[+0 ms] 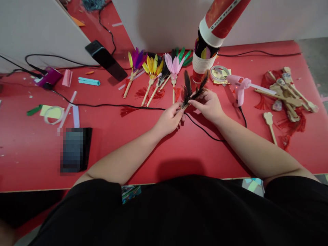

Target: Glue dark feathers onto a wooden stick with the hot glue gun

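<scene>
Dark brown feathers (188,83) fan upward between my two hands near the middle of the table. My left hand (170,119) is closed around the lower end, where a bit of pale wooden stick shows; most of that stick is hidden by the fingers. With thumb and fingers, my right hand (208,105) pinches a dark feather (204,82) at the bundle's right side. Just behind lie several feather-topped sticks, among them a pink one (173,66), a yellow one (153,68) and a purple one (137,61), with red tassels (151,94).
A paper cup (205,63) of feathers stands behind my hands, a red cup (222,20) over it. At right are a pink glue gun (240,87), a tape roll (219,73) and piled wooden sticks (287,90). A black cable (115,105) crosses the red table (115,143).
</scene>
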`<action>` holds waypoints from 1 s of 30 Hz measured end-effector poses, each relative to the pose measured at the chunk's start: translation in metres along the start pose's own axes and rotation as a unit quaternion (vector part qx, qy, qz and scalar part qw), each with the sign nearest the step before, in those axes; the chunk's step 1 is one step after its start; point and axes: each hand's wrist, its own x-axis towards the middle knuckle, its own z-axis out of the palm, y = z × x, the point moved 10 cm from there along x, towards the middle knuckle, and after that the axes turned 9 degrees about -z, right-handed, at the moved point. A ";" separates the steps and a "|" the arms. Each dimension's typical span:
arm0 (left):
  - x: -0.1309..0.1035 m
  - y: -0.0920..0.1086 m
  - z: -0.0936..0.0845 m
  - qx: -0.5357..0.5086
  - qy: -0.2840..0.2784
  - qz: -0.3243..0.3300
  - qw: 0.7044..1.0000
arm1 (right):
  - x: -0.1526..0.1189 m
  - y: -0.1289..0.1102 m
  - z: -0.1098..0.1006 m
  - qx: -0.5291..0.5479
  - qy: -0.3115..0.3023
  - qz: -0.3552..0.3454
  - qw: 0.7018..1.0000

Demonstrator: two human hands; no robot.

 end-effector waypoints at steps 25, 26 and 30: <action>0.001 0.003 0.000 0.023 -0.007 0.050 0.998 | -0.003 0.014 0.005 0.111 0.016 0.061 0.992; 0.001 0.003 0.000 0.021 -0.008 0.052 0.998 | -0.003 0.013 0.004 0.117 0.018 0.070 0.990; 0.000 0.003 -0.001 0.023 -0.010 0.058 0.998 | -0.002 0.011 0.002 0.131 0.030 0.089 0.987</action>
